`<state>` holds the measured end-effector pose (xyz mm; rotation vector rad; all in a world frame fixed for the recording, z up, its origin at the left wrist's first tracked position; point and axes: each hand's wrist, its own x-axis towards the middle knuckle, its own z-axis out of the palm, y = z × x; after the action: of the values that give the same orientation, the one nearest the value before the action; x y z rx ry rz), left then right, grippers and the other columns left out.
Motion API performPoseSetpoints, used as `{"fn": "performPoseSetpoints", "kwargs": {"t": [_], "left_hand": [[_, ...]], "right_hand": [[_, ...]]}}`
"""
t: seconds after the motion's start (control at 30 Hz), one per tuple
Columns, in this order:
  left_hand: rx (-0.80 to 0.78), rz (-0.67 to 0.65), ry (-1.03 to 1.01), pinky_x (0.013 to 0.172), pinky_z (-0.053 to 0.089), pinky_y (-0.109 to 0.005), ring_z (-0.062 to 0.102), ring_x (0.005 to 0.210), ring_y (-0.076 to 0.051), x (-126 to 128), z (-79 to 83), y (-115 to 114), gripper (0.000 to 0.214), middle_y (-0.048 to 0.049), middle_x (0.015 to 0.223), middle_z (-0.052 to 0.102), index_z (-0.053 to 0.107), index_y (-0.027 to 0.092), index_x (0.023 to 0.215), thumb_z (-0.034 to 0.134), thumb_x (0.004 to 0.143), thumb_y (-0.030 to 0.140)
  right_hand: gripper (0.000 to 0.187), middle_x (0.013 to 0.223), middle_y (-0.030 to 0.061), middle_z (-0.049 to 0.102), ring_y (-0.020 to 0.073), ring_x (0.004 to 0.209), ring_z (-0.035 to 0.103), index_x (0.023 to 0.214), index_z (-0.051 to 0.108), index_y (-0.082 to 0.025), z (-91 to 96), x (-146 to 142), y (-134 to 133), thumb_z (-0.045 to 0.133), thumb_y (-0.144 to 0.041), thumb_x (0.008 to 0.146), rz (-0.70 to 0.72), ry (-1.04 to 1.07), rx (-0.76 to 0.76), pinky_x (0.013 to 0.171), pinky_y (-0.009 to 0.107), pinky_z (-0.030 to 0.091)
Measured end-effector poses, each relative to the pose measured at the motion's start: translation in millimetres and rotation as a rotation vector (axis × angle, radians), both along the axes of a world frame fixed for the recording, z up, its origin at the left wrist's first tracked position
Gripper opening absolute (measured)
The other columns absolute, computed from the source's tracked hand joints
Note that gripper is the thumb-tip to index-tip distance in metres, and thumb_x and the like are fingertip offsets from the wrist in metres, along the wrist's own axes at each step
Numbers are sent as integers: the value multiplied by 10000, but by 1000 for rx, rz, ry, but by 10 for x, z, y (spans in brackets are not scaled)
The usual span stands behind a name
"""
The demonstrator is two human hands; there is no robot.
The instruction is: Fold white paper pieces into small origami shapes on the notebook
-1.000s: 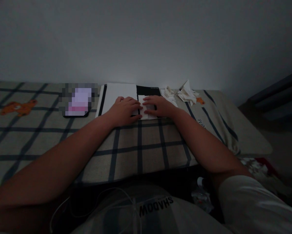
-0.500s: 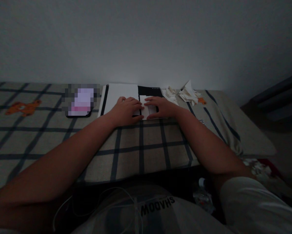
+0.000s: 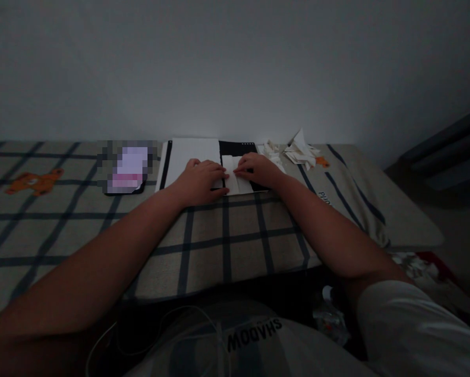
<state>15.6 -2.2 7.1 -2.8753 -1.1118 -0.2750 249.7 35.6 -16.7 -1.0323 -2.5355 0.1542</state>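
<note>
A small folded piece of white paper (image 3: 230,184) lies on the dark right part of an open notebook (image 3: 238,148). My left hand (image 3: 202,180) rests palm down over the notebook's white page (image 3: 193,152), thumb and fingers apart, fingertips at the paper's left edge. From the right, my right hand (image 3: 260,170) has its thumb and fingertips drawn together on the paper beside a crease. The paper's right portion is partly under that hand.
Crumpled and folded paper pieces (image 3: 302,149) lie to the right of the notebook. A phone (image 3: 130,167) with a lit, blurred screen is on the left. A checked cloth (image 3: 203,246) covers the surface, which meets a wall behind. A clear plastic bottle (image 3: 331,319) is below the edge.
My right hand's thumb and fingers have closed from a wide spread to a pinch on the paper. My left hand stays at the paper's left side.
</note>
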Motion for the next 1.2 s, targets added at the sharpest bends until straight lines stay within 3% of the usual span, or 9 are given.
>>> {"fn": "performPoseSetpoints", "kwargs": {"t": [0.4,0.9,1.0,1.2], "left_hand": [[-30,37,69,938,248,-434,466,1178,-278,10,40,-15,457,-69,1288,574,596,254,1199,426,867,520],[11,-3,20,904,259,-439,489,1154,-284,-10,-20,16,438,-72,1249,598,616,243,1173,456,861,506],[18,-3,17,909,258,-444,486,1161,-280,-18,-24,13,430,-65,1263,592,618,241,1163,455,864,504],[35,-16,18,909,260,-446,486,1166,-264,-37,-25,16,413,-52,1285,583,608,261,1161,446,872,508]], "right_hand": [[230,891,70,653,181,871,518,859,720,-165,-39,-40,2,551,-320,879,1,49,54,811,322,378],[264,795,65,640,177,796,517,815,732,-149,-97,-165,85,519,-280,900,-176,30,78,769,299,361],[288,807,78,638,182,807,522,858,738,-135,-98,-179,91,496,-281,912,-200,8,73,776,300,362],[364,923,91,606,195,872,504,1151,662,-178,-118,-194,67,433,-366,940,-243,-6,103,791,305,361]]}}
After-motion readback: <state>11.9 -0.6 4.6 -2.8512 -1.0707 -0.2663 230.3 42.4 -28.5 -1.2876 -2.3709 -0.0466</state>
